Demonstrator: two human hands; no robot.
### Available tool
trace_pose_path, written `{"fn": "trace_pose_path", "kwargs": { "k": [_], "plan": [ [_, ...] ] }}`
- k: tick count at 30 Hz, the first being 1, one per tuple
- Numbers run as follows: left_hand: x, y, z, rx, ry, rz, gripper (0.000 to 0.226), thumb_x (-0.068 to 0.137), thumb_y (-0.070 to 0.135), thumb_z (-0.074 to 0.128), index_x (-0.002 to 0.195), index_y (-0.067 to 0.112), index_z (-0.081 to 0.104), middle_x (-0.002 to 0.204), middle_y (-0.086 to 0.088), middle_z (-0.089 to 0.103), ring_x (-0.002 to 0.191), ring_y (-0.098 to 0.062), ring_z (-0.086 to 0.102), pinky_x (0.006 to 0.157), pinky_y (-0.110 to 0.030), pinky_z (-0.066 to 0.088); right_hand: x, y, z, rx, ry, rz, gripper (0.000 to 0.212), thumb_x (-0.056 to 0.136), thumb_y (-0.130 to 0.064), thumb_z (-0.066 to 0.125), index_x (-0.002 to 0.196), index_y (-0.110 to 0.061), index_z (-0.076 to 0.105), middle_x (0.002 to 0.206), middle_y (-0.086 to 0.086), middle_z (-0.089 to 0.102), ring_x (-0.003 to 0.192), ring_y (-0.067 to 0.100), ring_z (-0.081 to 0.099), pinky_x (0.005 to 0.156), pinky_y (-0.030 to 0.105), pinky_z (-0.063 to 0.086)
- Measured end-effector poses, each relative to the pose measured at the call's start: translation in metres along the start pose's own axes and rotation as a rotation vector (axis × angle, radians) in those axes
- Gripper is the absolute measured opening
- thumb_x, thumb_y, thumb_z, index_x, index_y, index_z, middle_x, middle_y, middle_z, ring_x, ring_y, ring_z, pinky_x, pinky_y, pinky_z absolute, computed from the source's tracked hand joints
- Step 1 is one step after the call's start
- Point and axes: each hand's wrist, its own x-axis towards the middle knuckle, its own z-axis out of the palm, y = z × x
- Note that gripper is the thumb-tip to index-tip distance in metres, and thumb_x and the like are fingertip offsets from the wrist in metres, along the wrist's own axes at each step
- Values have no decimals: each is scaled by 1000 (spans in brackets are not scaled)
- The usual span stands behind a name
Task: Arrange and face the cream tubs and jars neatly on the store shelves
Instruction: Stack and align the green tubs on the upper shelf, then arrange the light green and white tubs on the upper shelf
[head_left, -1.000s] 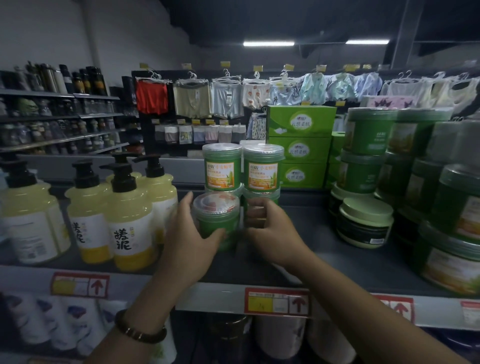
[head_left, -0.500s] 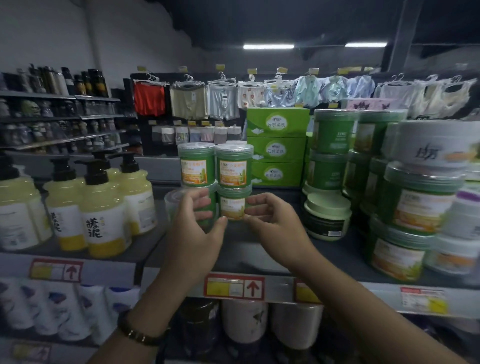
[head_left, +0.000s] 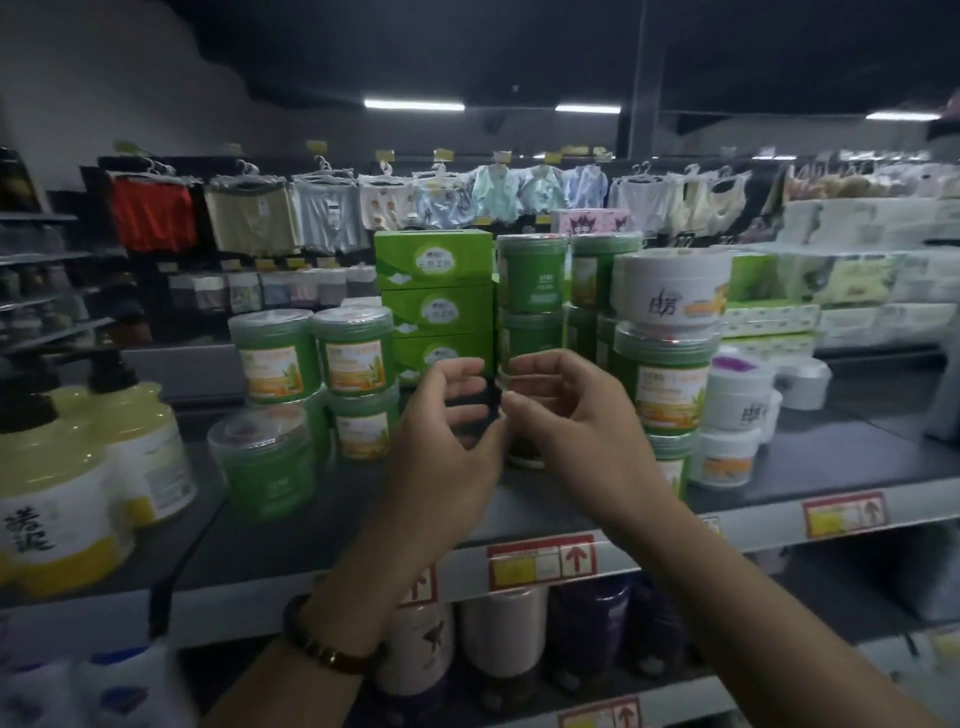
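Facing partly done; hands closing round a low jar at mid-shelf.

Head view: the left hand (head_left: 448, 434) and right hand (head_left: 574, 415) hover with fingers curled either side of a dark jar (head_left: 525, 457) that is mostly hidden behind them; I cannot tell whether they grip it. To the left, the stacked green tubs (head_left: 318, 358) show their labels forward. A lone green tub (head_left: 267, 467) nearer the shelf (head_left: 831, 460) edge shows a plain side, and the mixed stack (head_left: 667, 384) on the right looks uneven, so both are likely still to do.
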Motion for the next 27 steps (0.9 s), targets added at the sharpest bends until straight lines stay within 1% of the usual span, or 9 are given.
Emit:
{"fn": "trace_pose_path", "kwargs": {
  "k": [2, 6, 10, 14, 15, 18, 22, 25, 27],
  "plan": [
    [3, 6, 10, -26, -44, -10, 39, 91, 21, 78, 121, 36, 58, 116, 11, 66, 97, -3, 71, 80, -26, 59, -6, -5, -10, -33, 49, -13, 24, 93, -12, 77, 116, -17, 72, 106, -1, 79, 98, 10, 76, 94, 43, 63],
    [7, 16, 28, -27, -123, -10, 42, 92, 26, 76, 127, 35, 56, 121, 11, 65, 104, -9, 70, 90, -40, 62, -18, -14, -28, -73, 148, -27, 22, 93, -11, 77, 112, -19, 72, 103, -4, 78, 94, 6, 75, 92, 37, 64],
    [13, 35, 45, -35, -167, 7, 46, 91, 23, 79, 131, 27, 56, 122, 7, 64, 103, -10, 70, 91, -31, 60, -24, -24, -53, -94, 246, -52, 20, 94, -11, 77, 112, -18, 72, 102, -4, 78, 91, 4, 75, 85, 28, 63],
    [28, 50, 61, -27, -180, 30, 47, 92, 27, 79, 132, 30, 55, 125, 9, 63, 105, -8, 69, 89, -28, 58, -17, -36, -85, -154, 380, -106, 21, 93, -17, 80, 112, -20, 70, 98, -3, 78, 87, 4, 74, 77, 25, 63],
    [32, 53, 65, -19, -181, 36, 47, 92, 29, 78, 133, 31, 55, 127, 10, 63, 107, -8, 68, 90, -28, 57, -13, -37, -93, -171, 407, -112, 24, 92, -19, 81, 113, -21, 69, 99, -4, 77, 88, 5, 74, 78, 26, 63],
    [46, 61, 77, 14, -179, 57, 48, 92, 37, 77, 134, 34, 54, 131, 10, 61, 112, -9, 66, 96, -35, 57, 2, -38, -118, -217, 460, -111, 37, 89, -30, 84, 119, -24, 63, 108, -5, 73, 97, 11, 72, 89, 43, 64],
    [62, 70, 96, 49, -168, 53, 53, 94, 42, 74, 141, 33, 51, 137, 7, 59, 118, -11, 62, 100, -38, 55, 25, -32, -146, -345, 358, -38, 62, 88, -41, 85, 138, -25, 53, 126, -2, 63, 114, 18, 64, 100, 51, 58],
    [72, 73, 108, 43, -151, 41, 57, 97, 42, 71, 148, 30, 48, 139, 5, 58, 113, -7, 61, 85, -25, 51, 41, -26, -160, -312, 246, 58, 79, 86, -47, 84, 151, -24, 45, 135, 3, 59, 118, 22, 62, 104, 50, 55],
    [77, 74, 116, 40, -147, 31, 59, 98, 43, 69, 150, 28, 46, 135, 5, 61, 108, -3, 61, 76, -19, 46, 49, -23, -165, -280, 184, 87, 81, 88, -44, 84, 154, -21, 43, 137, 5, 60, 116, 20, 63, 98, 41, 55]
  ]
}}
